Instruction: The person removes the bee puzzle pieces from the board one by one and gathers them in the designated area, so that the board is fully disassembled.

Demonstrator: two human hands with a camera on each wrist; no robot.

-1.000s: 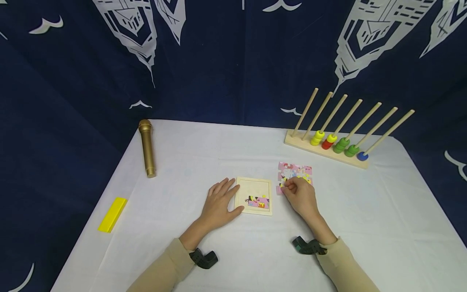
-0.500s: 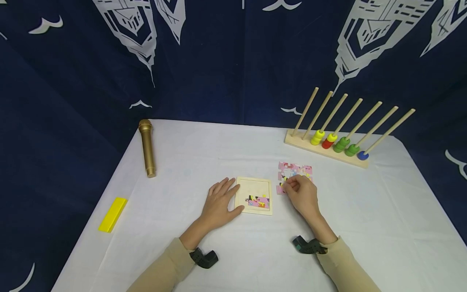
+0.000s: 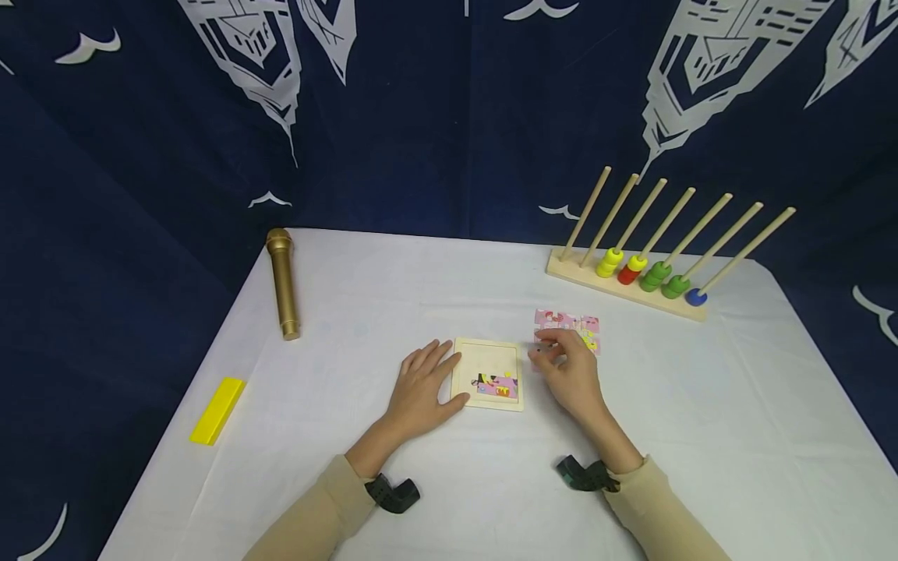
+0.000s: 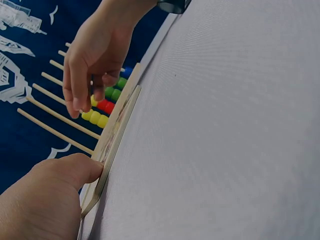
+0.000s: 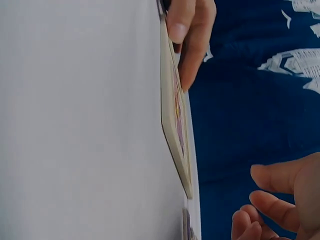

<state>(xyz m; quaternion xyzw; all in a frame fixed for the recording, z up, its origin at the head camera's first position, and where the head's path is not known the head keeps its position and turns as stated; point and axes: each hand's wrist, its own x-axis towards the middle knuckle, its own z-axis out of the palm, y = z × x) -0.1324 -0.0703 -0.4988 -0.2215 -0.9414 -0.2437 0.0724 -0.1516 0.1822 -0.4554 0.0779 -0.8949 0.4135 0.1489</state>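
A shallow wooden puzzle tray (image 3: 487,341) lies flat on the table, with a few joined pink puzzle pieces (image 3: 500,387) in its near right corner. My left hand (image 3: 419,397) rests along the tray's left side, fingers spread, and its thumb (image 4: 82,169) presses the near rim. To the right of the tray lies a pink block of puzzle pieces (image 3: 589,323). Over the left part of that block hovers my right hand (image 3: 571,375), hiding some pieces. Its thumb and forefinger stand apart in the right wrist view, and nothing shows between them.
A wooden bead rack (image 3: 624,292) with upright pegs and coloured beads stands at the back right. A gold microphone (image 3: 284,288) lies at the back left, and a yellow block (image 3: 218,411) lies near the left edge. A dark blue patterned curtain (image 3: 421,117) hangs behind the white table.
My right hand has shifted slightly left across the puzzle pieces, and its thumb and forefinger, close together before, have parted. The left hand and the tray have stayed in place.
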